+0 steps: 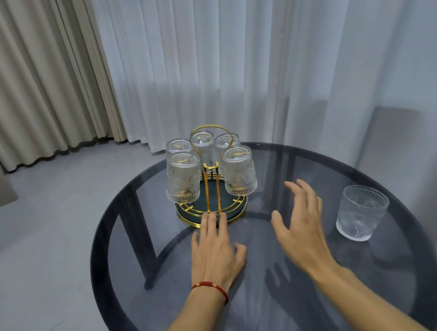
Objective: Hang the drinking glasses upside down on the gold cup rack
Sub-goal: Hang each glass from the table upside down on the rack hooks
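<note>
Pale sheer curtains (227, 56) and heavier beige drapes (27, 77) fill the background above a light grey floor (43, 224). In front of them stands the round worktop (172, 305) of dark smoked glass, its legs showing through the surface. Toward its far edge sits the gold cup rack (210, 190), a wire stand with a looped handle on top and a round, dark green base ringed in gold. Five clear patterned glasses hang upside down on it: two at the front, the front left glass (183, 178) and the front right glass (239, 171), and three more behind them. One loose glass (362, 212) stands upright on the worktop to the right, well apart from the rack. The left hand (215, 249), with a red cord bracelet (211, 288) at the wrist, lies palm down with its fingertips touching the near rim of the rack's base. The right hand (302, 226) hovers between the rack and the loose glass, fingers spread and empty.
</note>
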